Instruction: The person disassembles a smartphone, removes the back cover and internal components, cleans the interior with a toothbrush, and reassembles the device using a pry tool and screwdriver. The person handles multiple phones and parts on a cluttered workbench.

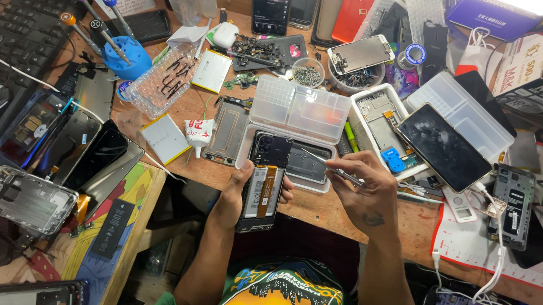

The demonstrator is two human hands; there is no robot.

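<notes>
From the head view, the left hand [237,196] wraps its fingers around an opened phone [262,191], back cover off, held over the table edge [317,211]. The right hand [366,192] pinches tweezers [334,167] near the phone's upper part. A slip of the tips could scratch the exposed board, and loose parts could drop off the crowded table.

The bench [317,211] is crowded: a white tray [295,171] lies just ahead of both hands, a clear parts box [300,108] behind it, and a dark phone [443,146] to the right. Bare wood shows only along the near edge, between the 2 forearms.
</notes>
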